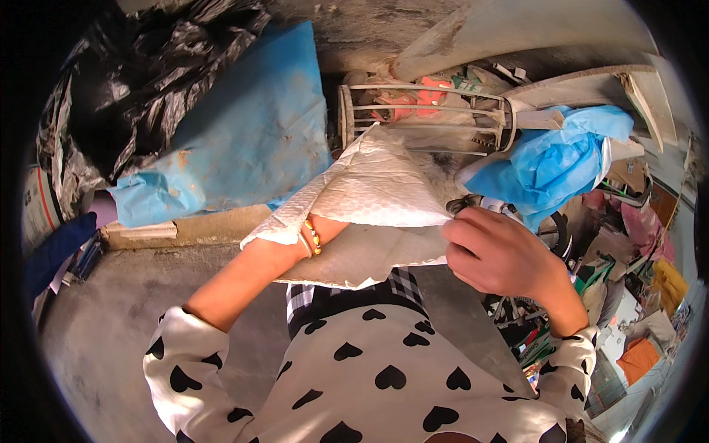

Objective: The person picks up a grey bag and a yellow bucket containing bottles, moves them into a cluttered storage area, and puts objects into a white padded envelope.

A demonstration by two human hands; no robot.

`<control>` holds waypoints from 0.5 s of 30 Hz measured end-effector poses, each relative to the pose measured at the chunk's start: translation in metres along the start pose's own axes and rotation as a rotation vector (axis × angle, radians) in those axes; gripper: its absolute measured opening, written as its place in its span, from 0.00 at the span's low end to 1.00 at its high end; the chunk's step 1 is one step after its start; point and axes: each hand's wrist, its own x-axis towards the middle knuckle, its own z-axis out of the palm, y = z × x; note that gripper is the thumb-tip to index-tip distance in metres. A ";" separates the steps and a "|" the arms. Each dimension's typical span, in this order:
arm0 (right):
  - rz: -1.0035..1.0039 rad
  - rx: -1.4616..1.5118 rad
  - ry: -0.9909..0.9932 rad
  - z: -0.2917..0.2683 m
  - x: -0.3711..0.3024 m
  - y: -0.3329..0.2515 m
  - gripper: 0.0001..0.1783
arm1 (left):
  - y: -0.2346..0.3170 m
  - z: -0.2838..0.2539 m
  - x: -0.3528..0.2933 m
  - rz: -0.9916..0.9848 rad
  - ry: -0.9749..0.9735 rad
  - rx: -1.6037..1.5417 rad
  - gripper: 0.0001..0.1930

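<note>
A white padded bag with a bubbled, quilted surface point(369, 184) is held up in front of my body, its mouth facing me. My left hand point(334, 227) reaches into that mouth up to the wrist, where a beaded bracelet and a bangle show. The bag hides the fingers, so what they do inside cannot be seen. On the other side, my right hand point(487, 247) is closed, pinching the bag's right edge between thumb and fingers. The lower flap of the bag point(354, 262) hangs below my left wrist.
A blue sheet point(251, 133) and crumpled black plastic point(148, 81) lie at the upper left. Ahead stands a barred metal rack point(428, 129) with red items in it. Blue crumpled plastic point(546, 162) and mixed clutter point(635, 295) fill the right. Grey floor point(133, 295) shows lower left.
</note>
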 end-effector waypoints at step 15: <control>-0.119 -0.020 -0.024 0.000 0.017 -0.003 0.06 | 0.014 -0.004 -0.003 -0.146 -0.037 -0.522 0.23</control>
